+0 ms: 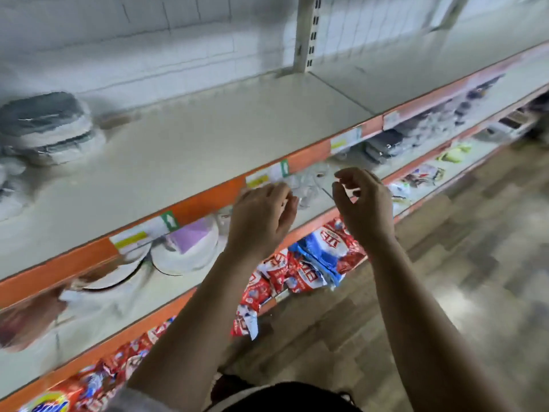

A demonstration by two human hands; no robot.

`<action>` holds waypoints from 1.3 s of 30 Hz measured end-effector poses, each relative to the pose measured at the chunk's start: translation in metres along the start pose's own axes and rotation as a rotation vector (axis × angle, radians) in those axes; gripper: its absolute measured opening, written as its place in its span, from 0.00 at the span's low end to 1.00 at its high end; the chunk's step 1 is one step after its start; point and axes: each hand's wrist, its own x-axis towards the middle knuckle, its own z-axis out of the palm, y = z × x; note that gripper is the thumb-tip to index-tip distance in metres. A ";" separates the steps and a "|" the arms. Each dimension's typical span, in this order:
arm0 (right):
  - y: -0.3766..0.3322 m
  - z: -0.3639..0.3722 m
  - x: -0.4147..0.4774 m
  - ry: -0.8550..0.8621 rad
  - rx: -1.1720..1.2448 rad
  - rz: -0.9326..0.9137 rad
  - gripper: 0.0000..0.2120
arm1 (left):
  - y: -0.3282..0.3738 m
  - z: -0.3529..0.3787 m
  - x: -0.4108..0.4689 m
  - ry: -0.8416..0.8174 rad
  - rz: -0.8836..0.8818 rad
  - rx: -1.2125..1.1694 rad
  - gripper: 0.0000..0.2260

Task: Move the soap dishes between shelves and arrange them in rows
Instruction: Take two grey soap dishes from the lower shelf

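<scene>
- Head view: left hand (261, 221) and right hand (364, 206) hover, fingers loosely curled, empty.
- Clear soap dishes (309, 182) just beyond the fingers: likely light, stiff, slippery; grip the rims.

My left hand (261, 221) and right hand (364, 203), fingers loosely curled, hang over the middle shelf (315, 217), flanking blurred clear-wrapped soap dishes (309, 185). Whether the left touches them I cannot tell. Stacked dishes (47, 129) sit on the top shelf (208, 138).

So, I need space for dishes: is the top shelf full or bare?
Mostly bare: top shelf holds only stacked dishes at its left end.
</scene>
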 end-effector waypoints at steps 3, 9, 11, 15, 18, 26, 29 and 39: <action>0.044 -0.055 -0.006 -0.036 -0.037 0.047 0.11 | 0.057 0.039 0.017 -0.047 0.036 -0.021 0.12; 0.125 -0.131 -0.006 -0.116 -0.094 0.056 0.11 | 0.137 0.109 0.036 -0.107 0.003 -0.009 0.16; 0.147 -0.146 -0.002 -0.137 -0.113 0.066 0.11 | 0.153 0.126 0.038 -0.150 -0.003 0.001 0.16; 0.188 -0.157 0.019 -0.175 -0.110 0.037 0.11 | 0.166 0.156 0.047 -0.217 -0.038 0.045 0.19; 0.217 -0.153 0.043 -0.183 -0.100 0.024 0.13 | 0.168 0.181 0.063 -0.208 -0.055 0.068 0.19; 0.299 -0.130 0.120 -0.291 -0.150 -0.027 0.15 | 0.162 0.278 0.140 -0.202 -0.143 0.045 0.18; 0.336 -0.120 0.147 -0.342 -0.155 -0.016 0.16 | 0.158 0.317 0.166 -0.231 -0.197 0.041 0.18; 0.458 -0.063 0.221 -0.396 -0.147 0.005 0.22 | 0.125 0.419 0.223 -0.262 -0.252 0.105 0.20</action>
